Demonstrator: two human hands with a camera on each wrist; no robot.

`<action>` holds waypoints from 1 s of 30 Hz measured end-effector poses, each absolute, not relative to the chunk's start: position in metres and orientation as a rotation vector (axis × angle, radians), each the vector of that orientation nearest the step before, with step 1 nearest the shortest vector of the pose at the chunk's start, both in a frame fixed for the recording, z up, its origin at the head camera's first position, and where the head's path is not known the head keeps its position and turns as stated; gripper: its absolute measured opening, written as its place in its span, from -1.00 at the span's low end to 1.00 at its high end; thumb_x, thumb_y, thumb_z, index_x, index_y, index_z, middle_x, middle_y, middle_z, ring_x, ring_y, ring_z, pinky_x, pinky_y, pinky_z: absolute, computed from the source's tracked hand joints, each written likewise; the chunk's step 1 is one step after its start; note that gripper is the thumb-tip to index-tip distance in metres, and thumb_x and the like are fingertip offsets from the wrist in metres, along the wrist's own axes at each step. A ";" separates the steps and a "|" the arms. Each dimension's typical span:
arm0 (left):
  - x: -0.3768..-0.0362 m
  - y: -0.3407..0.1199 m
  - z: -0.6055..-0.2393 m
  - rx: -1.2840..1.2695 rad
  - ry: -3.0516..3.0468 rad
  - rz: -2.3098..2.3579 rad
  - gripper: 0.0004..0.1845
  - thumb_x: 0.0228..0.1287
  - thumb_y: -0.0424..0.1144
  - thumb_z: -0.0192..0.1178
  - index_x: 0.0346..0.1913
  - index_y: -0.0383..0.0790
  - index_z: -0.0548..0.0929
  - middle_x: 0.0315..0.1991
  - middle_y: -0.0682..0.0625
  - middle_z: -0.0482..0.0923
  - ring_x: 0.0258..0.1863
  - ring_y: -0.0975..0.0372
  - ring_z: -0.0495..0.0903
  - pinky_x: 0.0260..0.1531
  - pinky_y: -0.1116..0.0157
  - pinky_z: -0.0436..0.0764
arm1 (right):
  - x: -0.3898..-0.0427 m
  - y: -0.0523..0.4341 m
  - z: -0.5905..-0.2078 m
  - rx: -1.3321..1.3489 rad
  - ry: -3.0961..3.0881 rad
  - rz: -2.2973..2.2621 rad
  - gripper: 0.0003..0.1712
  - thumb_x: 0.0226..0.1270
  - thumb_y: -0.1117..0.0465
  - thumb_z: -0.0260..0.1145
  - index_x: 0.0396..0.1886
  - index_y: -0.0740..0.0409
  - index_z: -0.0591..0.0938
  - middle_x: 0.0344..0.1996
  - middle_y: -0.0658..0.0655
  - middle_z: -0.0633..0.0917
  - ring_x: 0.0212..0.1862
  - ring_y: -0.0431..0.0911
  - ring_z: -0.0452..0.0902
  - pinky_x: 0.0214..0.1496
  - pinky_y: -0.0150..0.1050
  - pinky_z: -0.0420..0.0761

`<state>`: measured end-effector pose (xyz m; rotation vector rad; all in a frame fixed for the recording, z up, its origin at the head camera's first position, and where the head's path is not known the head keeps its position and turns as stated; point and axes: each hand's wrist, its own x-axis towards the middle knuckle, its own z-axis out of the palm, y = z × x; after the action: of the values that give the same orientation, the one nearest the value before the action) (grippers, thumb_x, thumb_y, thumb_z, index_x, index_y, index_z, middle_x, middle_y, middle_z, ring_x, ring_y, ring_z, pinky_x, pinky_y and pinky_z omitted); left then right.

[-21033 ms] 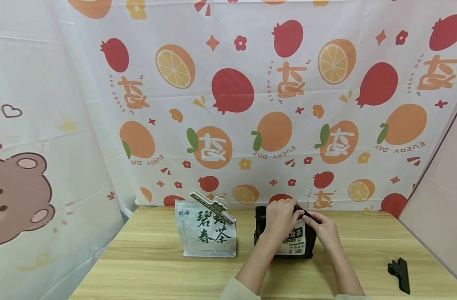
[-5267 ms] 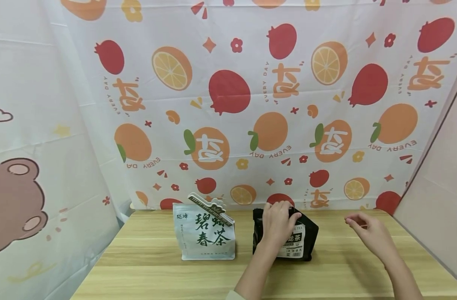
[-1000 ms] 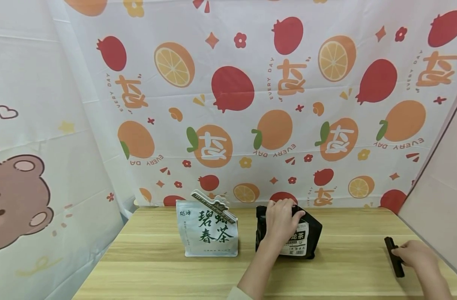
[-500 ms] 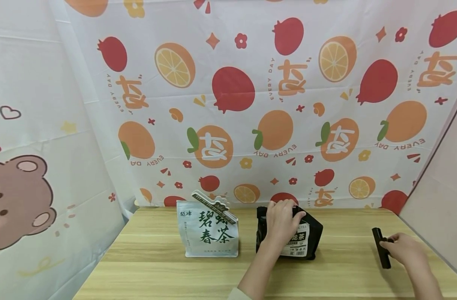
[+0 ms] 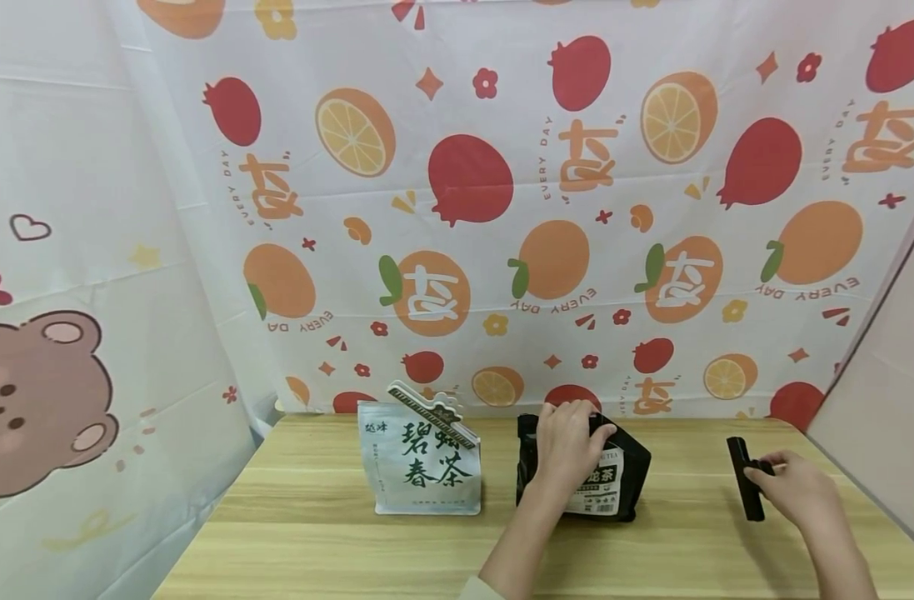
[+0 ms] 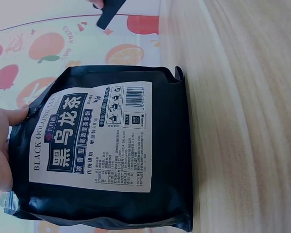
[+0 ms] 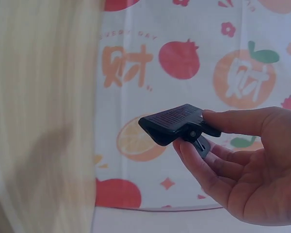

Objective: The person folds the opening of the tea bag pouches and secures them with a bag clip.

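Our left hand (image 5: 569,442) pinches the black tea bag (image 5: 614,479) top, seemingly folded; right hand (image 5: 797,492) grips the black clip (image 5: 743,479) at right.

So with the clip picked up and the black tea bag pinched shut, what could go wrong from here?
The left hand alone grips the folded top of the black oolong tea bag; the fold could spring open, or the bag tip. The right hand pinches the black plastic clip by its handles only, so it could slip.
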<state>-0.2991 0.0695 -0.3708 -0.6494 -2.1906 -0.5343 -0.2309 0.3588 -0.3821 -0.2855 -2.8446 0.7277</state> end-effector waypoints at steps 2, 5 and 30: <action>-0.299 0.070 -0.371 -0.653 -2.182 -0.536 -0.72 0.02 0.09 0.31 -0.35 -0.03 0.65 -0.49 0.18 0.57 -0.52 0.38 0.50 -0.44 0.47 0.24 | -0.231 0.354 -0.379 -0.282 -2.820 0.732 -0.43 0.26 0.04 0.18 -0.13 0.57 0.42 -0.26 0.50 0.57 -0.24 0.37 0.47 -0.29 0.14 0.41; -0.299 0.070 -0.371 -0.654 -2.179 -0.537 -0.72 0.02 0.09 0.32 -0.35 -0.03 0.66 -0.48 0.18 0.57 -0.51 0.38 0.50 -0.43 0.47 0.25 | -0.231 0.348 -0.375 -0.280 -2.788 0.740 -0.44 0.27 0.03 0.18 -0.11 0.55 0.43 -0.27 0.48 0.58 -0.22 0.38 0.47 -0.29 0.13 0.41; -0.299 0.069 -0.371 -0.643 -2.181 -0.535 -0.72 0.01 0.10 0.32 -0.35 -0.02 0.66 -0.48 0.18 0.58 -0.51 0.38 0.50 -0.41 0.46 0.26 | -0.233 0.297 -0.363 -0.094 -2.387 0.936 -0.56 0.23 0.07 0.30 -0.02 0.28 0.54 -0.26 0.31 0.65 -0.38 -0.60 0.33 -0.43 -0.55 0.41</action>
<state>-0.2987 0.0694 -0.3710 -0.6428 -2.1815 -0.5350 -0.2334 0.2966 -0.3627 -0.0936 -2.3865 0.9362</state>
